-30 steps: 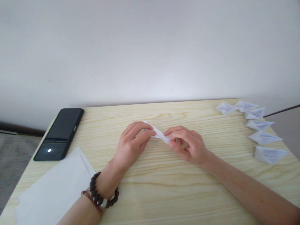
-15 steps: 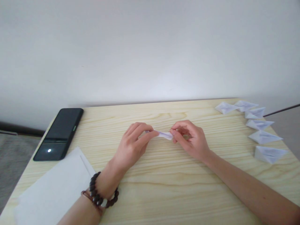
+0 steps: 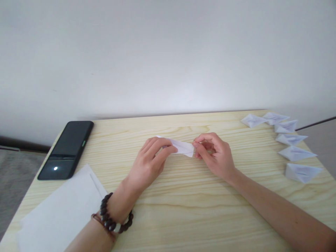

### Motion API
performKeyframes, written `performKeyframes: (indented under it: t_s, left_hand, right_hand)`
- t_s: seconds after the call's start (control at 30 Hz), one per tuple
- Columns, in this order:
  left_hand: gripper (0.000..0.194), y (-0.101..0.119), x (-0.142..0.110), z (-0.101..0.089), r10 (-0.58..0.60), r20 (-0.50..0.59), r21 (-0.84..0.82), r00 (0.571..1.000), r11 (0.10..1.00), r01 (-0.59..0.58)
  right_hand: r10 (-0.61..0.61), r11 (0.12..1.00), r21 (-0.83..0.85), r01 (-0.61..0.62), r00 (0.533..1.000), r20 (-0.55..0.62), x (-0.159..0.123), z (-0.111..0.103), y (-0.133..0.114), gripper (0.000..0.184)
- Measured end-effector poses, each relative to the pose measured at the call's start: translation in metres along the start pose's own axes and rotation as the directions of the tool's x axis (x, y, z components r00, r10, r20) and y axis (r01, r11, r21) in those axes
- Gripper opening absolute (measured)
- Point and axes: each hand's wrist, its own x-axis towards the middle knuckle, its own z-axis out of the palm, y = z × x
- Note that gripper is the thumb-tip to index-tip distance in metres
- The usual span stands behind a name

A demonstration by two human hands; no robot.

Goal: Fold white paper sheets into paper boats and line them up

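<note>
A small folded white paper piece (image 3: 183, 147) is held between both hands over the middle of the light wooden table (image 3: 183, 206). My left hand (image 3: 149, 162) pinches its left end with thumb and fingers; a dark bead bracelet (image 3: 111, 218) is on that wrist. My right hand (image 3: 214, 155) pinches the paper's right end with its fingertips. Both forearms rest low over the table.
A black phone (image 3: 67, 148) lies at the table's far left corner. White paper sheets (image 3: 60, 213) lie at the near left. Several folded white paper pieces (image 3: 288, 143) sit in a curved row along the right edge. A pale wall stands behind the table.
The folded paper has been turned between my fingers, showing more of its flat face now. My right hand's fingertips shifted slightly up and to the right; my left hand barely moved.
</note>
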Motion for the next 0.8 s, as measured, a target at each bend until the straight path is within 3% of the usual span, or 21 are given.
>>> performKeyframes:
  t_s: [0.13,0.3,0.57,0.8]
  left_hand:
    - [0.027,0.001,-0.001,0.001,-0.047,0.005,0.012,0.999,0.999,0.047]
    - [0.028,0.006,0.001,0.001,-0.096,-0.023,-0.05,0.995,0.994,0.095]
    - [0.03,0.01,0.001,0.002,-0.11,-0.042,-0.136,0.993,0.985,0.103]
    - [0.035,0.01,0.001,0.001,-0.116,0.028,-0.271,0.993,0.955,0.119]
  right_hand:
    - [-0.167,0.986,0.003,0.167,0.985,0.045,-0.001,-0.001,-0.002,0.012]
    - [-0.428,0.873,-0.24,0.424,0.903,0.036,0.001,-0.002,-0.002,0.02]
    - [-0.44,0.839,-0.321,0.438,0.895,0.071,0.001,-0.002,0.002,0.028]
    - [-0.44,0.842,-0.313,0.439,0.895,0.071,0.0,-0.001,0.001,0.033]
